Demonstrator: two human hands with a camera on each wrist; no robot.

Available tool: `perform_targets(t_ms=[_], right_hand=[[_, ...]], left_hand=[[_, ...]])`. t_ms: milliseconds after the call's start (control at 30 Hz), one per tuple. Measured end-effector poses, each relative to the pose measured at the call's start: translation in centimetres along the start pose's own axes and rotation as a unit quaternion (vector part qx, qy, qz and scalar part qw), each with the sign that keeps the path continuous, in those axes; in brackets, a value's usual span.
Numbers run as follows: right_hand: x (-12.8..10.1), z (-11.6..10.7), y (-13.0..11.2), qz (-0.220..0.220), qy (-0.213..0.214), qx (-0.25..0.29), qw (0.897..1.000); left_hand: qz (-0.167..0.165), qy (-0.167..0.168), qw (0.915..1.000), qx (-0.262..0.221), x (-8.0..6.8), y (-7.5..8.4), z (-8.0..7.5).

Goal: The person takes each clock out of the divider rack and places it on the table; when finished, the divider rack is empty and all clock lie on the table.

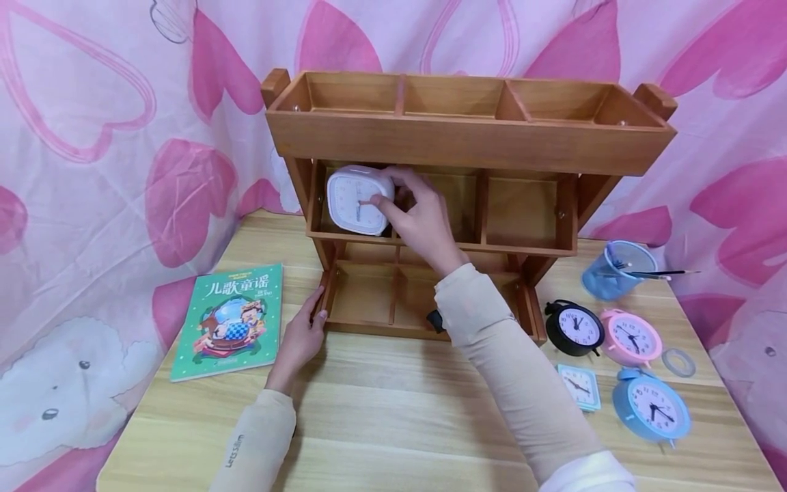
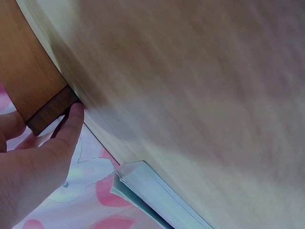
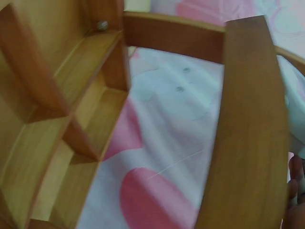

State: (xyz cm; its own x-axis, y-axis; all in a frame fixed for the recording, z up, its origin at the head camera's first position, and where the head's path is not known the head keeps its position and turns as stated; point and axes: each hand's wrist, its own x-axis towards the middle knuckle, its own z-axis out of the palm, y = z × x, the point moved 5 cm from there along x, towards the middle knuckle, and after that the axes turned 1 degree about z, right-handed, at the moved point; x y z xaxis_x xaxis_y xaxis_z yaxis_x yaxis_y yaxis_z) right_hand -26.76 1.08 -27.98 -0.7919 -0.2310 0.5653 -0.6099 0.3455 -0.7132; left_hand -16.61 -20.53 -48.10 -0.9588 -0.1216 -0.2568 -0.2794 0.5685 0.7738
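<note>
A wooden three-tier shelf (image 1: 467,140) stands at the back of the table. My right hand (image 1: 386,199) grips a white square clock (image 1: 353,201) by its right side, at the left compartment of the middle tier. My left hand (image 1: 316,311) holds the shelf's lower left side panel. In the left wrist view the left hand (image 2: 43,143) has its thumb on one side of the shelf's foot (image 2: 50,109) and fingers on the other. The right wrist view shows mostly the shelf (image 3: 248,124) from inside, with a fingertip (image 3: 298,191) at the right edge.
A green children's book (image 1: 230,321) lies left of the shelf. To the right stand a black clock (image 1: 574,328), a pink clock (image 1: 630,336), a blue round clock (image 1: 652,406), a small square clock (image 1: 579,386), a blue pen cup (image 1: 617,270) and a tape ring (image 1: 678,362).
</note>
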Motion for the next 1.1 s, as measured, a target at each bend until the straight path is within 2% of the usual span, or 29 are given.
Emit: perform_targets(t_ms=[167,267,333,567,667,833,1000,1100], right_hand=[[-0.5,-0.7,-1.3,0.025,0.015,0.068,0.997],[-1.7,-1.7,-3.0,0.04,0.024,0.102,0.994],[-2.7,-2.3,-3.3,0.043,0.028,0.117,0.992],[-8.3,-4.2,-0.6,0.032,0.052,0.127,0.99],[-11.5,-5.1,0.5,0.069,0.048,0.118,0.989],[-17.4,-7.1,2.9,0.164,0.035,0.086,0.982],[-23.0,-10.1,5.0,0.234,0.058,0.058,0.969],[-26.3,-12.3,6.1,0.277,0.074,0.022,0.958]], left_hand=[[0.003,0.002,1.0,-0.001,0.0,0.0,0.0],[0.005,0.002,1.0,0.001,-0.1,0.0,0.0],[0.005,0.001,1.0,0.002,-0.1,0.0,0.0],[0.009,0.005,0.9998,0.015,-0.2,-0.1,-0.1],[0.015,0.007,0.9997,0.019,-0.2,-0.2,-0.1],[0.022,0.007,0.9995,0.021,-0.2,-0.2,0.0],[0.022,0.01,0.9994,0.023,-0.1,0.0,-0.1],[0.02,0.007,0.9995,0.022,-0.2,0.0,-0.1]])
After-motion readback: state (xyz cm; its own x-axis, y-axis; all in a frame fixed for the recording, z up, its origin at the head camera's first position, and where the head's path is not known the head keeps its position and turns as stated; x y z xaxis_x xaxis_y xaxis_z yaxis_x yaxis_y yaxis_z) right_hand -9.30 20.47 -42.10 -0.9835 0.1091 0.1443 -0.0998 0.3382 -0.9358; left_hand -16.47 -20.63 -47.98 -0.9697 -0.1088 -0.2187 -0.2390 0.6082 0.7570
